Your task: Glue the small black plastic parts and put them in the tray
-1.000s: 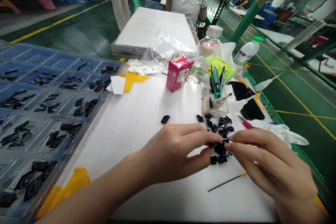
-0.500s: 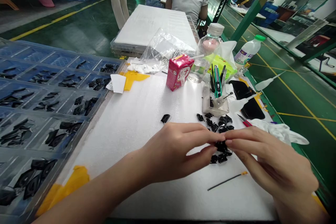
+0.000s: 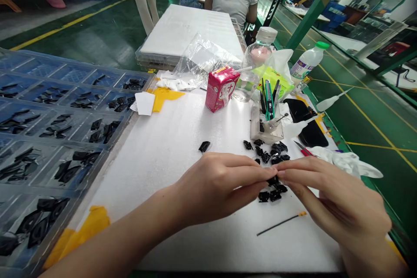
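Your left hand (image 3: 221,187) and right hand (image 3: 339,202) press fingertip to fingertip just above a heap of small black plastic pieces (image 3: 273,191); any pinched piece and its long axis: hidden.

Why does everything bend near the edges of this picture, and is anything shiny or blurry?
In the head view, the wide lens bows the blue plastic tray and slants the green steel post; glare glints off the clear plastic bag; the left hand and right hand show no strong blur.
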Available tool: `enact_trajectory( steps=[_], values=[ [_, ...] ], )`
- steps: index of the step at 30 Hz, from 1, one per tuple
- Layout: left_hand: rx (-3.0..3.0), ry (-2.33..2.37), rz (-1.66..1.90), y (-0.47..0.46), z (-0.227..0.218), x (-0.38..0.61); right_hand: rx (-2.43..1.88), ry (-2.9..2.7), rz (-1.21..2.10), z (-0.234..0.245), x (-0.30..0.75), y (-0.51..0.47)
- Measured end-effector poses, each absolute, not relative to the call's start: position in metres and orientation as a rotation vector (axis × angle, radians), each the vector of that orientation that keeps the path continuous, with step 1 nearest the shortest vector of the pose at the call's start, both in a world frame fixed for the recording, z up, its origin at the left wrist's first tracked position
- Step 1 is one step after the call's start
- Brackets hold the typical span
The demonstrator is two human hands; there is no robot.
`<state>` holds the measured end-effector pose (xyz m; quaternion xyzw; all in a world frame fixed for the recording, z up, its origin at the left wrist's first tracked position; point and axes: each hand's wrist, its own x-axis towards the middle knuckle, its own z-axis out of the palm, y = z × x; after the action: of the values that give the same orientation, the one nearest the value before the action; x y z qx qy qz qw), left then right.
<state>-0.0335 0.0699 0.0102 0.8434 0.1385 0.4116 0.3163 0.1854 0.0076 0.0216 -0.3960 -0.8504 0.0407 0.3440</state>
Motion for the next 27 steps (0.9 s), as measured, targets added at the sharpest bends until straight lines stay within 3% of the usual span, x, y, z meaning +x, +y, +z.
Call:
enact_trajectory(
  steps=[16,27],
  values=[
    [2.241,0.352,1.213,0.067,0.009,-0.031,-1.102,-2.192,-0.004,0.031,0.176,0.001],
    [2.024,0.569,1.272,0.053,0.011,-0.025,-1.224,-2.083,0.601,0.017,0.172,0.004]
  ],
)
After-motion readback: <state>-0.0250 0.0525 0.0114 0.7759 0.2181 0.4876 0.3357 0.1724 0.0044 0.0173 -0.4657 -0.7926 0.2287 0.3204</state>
